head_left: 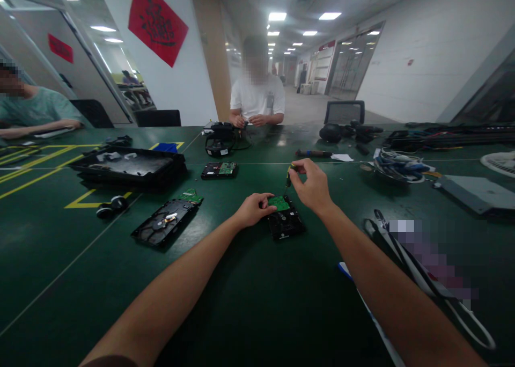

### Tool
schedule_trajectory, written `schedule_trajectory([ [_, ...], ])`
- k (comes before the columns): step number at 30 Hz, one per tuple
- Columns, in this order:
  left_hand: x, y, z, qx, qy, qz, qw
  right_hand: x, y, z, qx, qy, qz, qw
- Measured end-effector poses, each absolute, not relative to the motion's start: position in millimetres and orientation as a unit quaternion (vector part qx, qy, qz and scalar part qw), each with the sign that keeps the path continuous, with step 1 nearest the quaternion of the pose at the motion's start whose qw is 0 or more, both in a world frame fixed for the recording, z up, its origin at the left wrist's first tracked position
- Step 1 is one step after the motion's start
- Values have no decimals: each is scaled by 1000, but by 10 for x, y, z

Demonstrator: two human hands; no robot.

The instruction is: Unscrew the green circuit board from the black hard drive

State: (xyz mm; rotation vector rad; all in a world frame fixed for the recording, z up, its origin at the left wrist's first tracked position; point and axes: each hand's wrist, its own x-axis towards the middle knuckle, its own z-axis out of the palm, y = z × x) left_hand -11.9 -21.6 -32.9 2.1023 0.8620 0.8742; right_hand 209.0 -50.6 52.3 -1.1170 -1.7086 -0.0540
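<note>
On the green table right in front of me lies a black hard drive (286,225) with a green circuit board (279,203) at its far end. My left hand (253,210) grips the drive's left side, thumb resting near the board and fingers curled at the edge. Between the fingertips of my right hand (311,183) is a small yellow-and-black screwdriver (288,179), held nearly upright. Its tip points down at the far right edge of the board; whether it sits in a screw is too small to tell.
Left of my hands lie another hard drive (163,223), a smaller drive (218,170) and a black tray (124,166). On the right are a cable bundle (398,166), a grey box (477,192) and a lanyard (402,249). A person (257,98) sits opposite.
</note>
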Motion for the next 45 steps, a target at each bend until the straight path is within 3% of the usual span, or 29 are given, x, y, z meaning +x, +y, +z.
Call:
schedule_trajectory([
  [45, -124, -230, -297, 813, 340, 327, 342, 2107, -484, 492, -482, -696, -5, 532],
])
